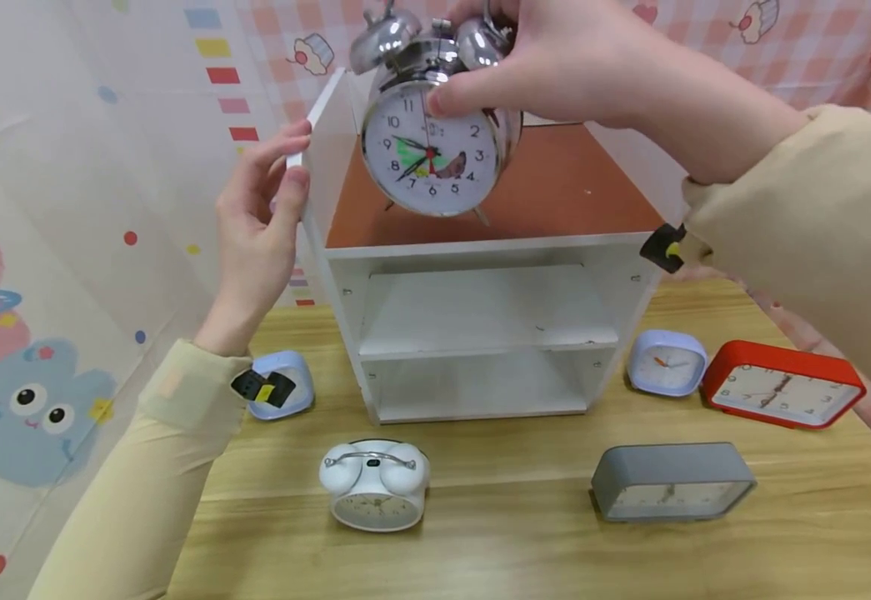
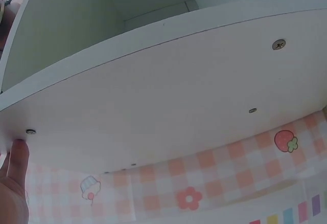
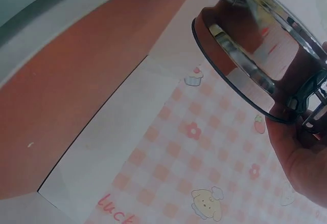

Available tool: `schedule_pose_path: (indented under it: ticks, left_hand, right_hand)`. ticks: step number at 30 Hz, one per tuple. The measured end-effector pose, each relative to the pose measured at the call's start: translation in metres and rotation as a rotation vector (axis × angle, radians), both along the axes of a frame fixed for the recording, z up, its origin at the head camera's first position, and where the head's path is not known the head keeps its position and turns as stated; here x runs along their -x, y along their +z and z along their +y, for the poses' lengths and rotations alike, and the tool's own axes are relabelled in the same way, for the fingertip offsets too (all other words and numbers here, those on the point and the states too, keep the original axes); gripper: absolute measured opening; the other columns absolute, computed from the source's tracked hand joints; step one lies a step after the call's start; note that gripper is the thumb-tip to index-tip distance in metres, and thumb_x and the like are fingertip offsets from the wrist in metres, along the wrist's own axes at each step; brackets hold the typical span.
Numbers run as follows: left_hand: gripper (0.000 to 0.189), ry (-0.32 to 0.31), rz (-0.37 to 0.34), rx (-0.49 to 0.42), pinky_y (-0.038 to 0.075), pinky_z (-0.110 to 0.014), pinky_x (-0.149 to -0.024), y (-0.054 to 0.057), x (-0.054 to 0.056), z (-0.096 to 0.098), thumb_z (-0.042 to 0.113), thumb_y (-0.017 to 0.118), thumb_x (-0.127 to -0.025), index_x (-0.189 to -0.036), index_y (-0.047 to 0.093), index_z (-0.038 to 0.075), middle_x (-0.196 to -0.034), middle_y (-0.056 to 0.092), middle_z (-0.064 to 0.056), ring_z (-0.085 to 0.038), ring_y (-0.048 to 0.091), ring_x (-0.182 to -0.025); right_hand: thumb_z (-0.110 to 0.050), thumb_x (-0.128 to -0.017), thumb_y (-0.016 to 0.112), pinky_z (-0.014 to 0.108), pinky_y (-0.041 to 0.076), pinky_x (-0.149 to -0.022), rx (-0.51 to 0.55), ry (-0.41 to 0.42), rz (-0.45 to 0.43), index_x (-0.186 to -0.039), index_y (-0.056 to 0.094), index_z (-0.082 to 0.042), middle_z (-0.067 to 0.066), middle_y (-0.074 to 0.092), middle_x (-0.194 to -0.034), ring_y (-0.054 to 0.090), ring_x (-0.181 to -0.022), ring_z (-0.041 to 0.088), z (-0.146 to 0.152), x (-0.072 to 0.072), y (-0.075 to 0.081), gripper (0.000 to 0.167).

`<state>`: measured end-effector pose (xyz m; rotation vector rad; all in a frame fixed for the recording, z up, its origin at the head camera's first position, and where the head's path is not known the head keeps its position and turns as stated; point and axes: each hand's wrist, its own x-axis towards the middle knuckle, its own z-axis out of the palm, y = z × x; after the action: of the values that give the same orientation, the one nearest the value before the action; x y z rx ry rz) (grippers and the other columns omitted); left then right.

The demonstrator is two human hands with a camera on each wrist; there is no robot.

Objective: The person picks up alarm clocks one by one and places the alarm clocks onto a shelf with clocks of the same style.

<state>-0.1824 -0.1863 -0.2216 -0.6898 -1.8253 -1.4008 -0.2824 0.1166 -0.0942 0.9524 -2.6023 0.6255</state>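
Observation:
My right hand (image 1: 558,62) grips a silver twin-bell alarm clock (image 1: 458,179) near its bells, the thumb over the top of the dial. The clock is held upright above the brown top board (image 1: 563,187) of a small white shelf unit (image 1: 491,246). In the right wrist view the clock's shiny metal body (image 3: 265,45) and feet show in profile, over the same board. My left hand (image 1: 258,217) pinches the front edge of the raised left side panel (image 1: 330,158) between thumb and fingers. In the left wrist view its fingers (image 2: 18,165) touch the panel's outer face.
A white twin-bell clock (image 1: 375,487) and a grey clock (image 1: 675,479) stand on the wooden table (image 1: 495,550) before the unit. Lavender clocks stand left (image 1: 292,379) and right (image 1: 666,362) of it, a red clock (image 1: 783,383) farther right. Patterned cloth (image 3: 168,147) hangs behind.

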Motion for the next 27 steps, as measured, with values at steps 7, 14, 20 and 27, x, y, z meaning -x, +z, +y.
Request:
schedule_pose_path:
  ticks: [7,14,20,27]
  left_hand:
    - [0.032,0.01,-0.005,0.016,0.055,-0.03,-0.114,0.0,0.001,-0.001,0.007,0.053,-0.108,-0.138,0.062,0.004,-0.155,0.059,-0.009,-0.022,0.056,-0.146]
    - [0.033,0.009,-0.012,0.021,0.056,-0.028,-0.113,-0.002,0.001,-0.001,0.008,0.053,-0.108,-0.14,0.06,0.004,-0.156,0.059,-0.009,-0.024,0.057,-0.146]
    - [0.032,0.009,-0.01,0.016,0.056,-0.029,-0.113,-0.003,0.0,-0.001,0.009,0.054,-0.108,-0.139,0.06,0.003,-0.155,0.059,-0.009,-0.024,0.058,-0.145]
    - [0.031,-0.02,0.01,-0.01,0.055,-0.028,-0.113,-0.002,0.0,-0.001,0.014,0.056,-0.108,-0.136,0.063,0.003,-0.153,0.061,-0.01,-0.024,0.058,-0.144]
  right_hand:
    - [-0.041,-0.094,0.075,0.017,0.052,-0.086,0.022,-0.025,-0.108,-0.143,0.055,-0.024,-0.005,0.06,-0.13,0.06,-0.106,0.012,-0.032,-0.067,0.027,0.056]
    - [-0.039,-0.096,0.073,0.025,0.054,-0.101,-0.004,0.051,-0.167,-0.142,0.055,-0.025,-0.002,0.062,-0.13,0.058,-0.108,0.014,-0.033,-0.043,0.031,0.051]
    - [-0.038,-0.097,0.072,0.028,0.054,-0.107,-0.019,0.051,-0.197,-0.144,0.054,-0.023,-0.002,0.059,-0.134,0.057,-0.112,0.017,-0.036,-0.035,0.031,0.052]
    - [-0.04,-0.099,0.07,0.026,0.055,-0.101,-0.067,0.057,-0.164,-0.142,0.056,-0.022,0.0,0.059,-0.137,0.056,-0.114,0.017,-0.038,-0.034,0.031,0.049]
